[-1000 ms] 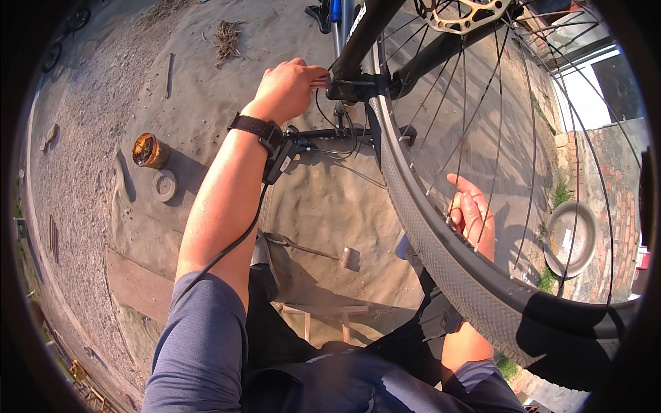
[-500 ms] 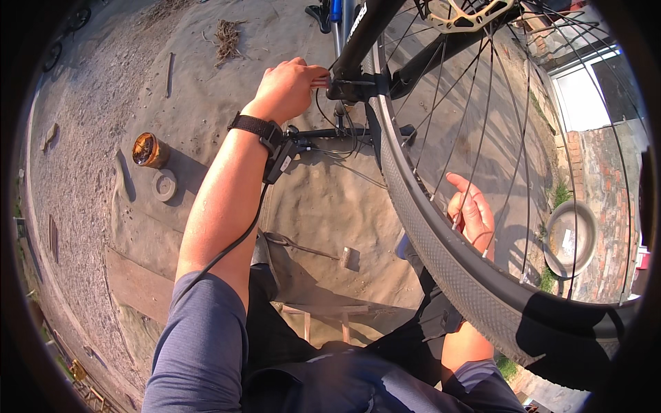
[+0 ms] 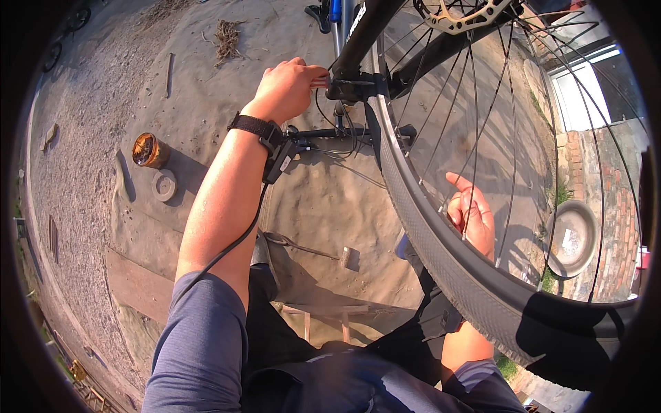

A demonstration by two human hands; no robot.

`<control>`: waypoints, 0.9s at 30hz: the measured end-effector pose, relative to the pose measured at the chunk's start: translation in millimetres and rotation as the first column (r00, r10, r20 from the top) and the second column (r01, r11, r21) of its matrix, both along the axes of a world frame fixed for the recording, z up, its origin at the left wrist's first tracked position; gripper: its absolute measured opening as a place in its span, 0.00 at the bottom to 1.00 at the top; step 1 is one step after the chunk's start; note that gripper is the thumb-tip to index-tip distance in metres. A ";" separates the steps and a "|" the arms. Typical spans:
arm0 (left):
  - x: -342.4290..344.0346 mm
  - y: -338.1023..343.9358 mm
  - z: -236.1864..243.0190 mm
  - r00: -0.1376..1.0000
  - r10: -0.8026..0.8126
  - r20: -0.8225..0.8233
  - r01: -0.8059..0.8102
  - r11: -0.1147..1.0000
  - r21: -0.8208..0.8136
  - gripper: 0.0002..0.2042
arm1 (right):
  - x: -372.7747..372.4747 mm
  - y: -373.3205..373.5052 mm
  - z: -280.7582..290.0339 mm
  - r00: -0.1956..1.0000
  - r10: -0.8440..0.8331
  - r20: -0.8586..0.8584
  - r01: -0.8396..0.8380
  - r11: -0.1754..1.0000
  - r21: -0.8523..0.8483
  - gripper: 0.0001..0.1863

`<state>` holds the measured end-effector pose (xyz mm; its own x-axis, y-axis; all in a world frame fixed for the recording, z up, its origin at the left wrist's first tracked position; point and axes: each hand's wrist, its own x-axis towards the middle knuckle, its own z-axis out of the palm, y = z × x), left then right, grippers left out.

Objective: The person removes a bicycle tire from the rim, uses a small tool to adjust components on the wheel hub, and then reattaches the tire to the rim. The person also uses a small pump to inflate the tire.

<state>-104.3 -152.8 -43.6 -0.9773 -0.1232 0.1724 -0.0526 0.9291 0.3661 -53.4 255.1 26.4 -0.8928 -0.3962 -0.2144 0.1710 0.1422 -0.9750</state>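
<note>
A bicycle wheel with a black tyre and thin dark spokes fills the right side, mounted in a black fork. My left hand is closed at the fork's arch, fingertips against it and partly hidden. Beyond the rim, seen between the spokes, is my right hand. Its index finger stretches out while the other fingers bend, and nothing shows in its grasp. A gold and silver brake disc sits at the hub. Handlebars with cables lie below the fork on the ground sheet.
A rusty tin of dark stuff and a grey ring stand at left. A hammer-like tool lies before my legs, near a wooden stool. A round metal basin rests by the brick wall at right.
The wheel has turned: its spokes and brake disc sit at different angles. My left hand stays at the fork, and my right hand has barely moved.
</note>
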 end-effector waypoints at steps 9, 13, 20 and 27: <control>-0.4 0.3 -0.2 1.000 0.002 0.012 -0.002 1.000 -0.002 0.27 | 2.9 -5.2 1.3 1.000 -0.031 -0.003 0.031 0.998 -0.047 0.25; 0.9 -2.1 -3.1 0.998 -0.019 -0.055 0.017 0.999 -0.041 0.24 | 2.7 -2.7 4.4 1.000 -0.002 -0.013 0.002 1.000 0.000 0.25; 0.0 -0.7 -0.6 1.000 -0.004 0.012 0.004 1.000 -0.002 0.27 | 8.1 -10.4 7.7 0.998 -0.070 -0.009 0.070 0.997 0.033 0.27; -0.1 -0.2 2.1 1.000 0.000 0.022 0.000 1.000 -0.010 0.27 | -2.7 2.8 -1.5 0.997 0.060 -0.046 -0.059 0.998 0.009 0.29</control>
<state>-104.4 -153.0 -41.5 -0.9809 -0.1216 0.1520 -0.0606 0.9328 0.3553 -56.1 258.0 24.9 -0.8766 -0.4475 -0.1768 0.1169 0.1584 -0.9804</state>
